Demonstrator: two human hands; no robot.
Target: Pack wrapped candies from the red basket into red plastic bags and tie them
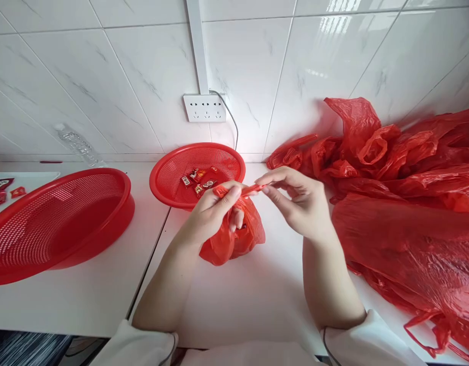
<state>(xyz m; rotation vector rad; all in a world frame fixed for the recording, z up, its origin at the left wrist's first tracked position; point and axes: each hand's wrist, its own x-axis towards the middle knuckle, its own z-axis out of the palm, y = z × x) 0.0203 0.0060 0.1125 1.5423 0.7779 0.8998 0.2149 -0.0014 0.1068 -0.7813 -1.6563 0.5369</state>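
A small red plastic bag point(253, 229) rests on the white table in front of me, its top gathered and twisted. My left hand point(219, 208) is closed around the gathered neck, with the thumb on top and a fingertip showing below. Between the thumb and fingers of my right hand point(299, 201) is the end of a twisted strand of the same bag, pulled out to the right. Something dark shows faintly through the bag's side; I cannot make out what it is. Just behind my left hand stands a red mesh basket point(162, 178) with several small wrapped packets point(198, 175) in it.
A larger red basket point(116, 234) stands at left, beside a white tray point(36, 178) with packets. A clear plastic bottle point(80, 145) leans at the wall. Red plastic bags point(402, 223) are heaped at right. A power socket point(205, 108) with a cable is on the tiled wall.
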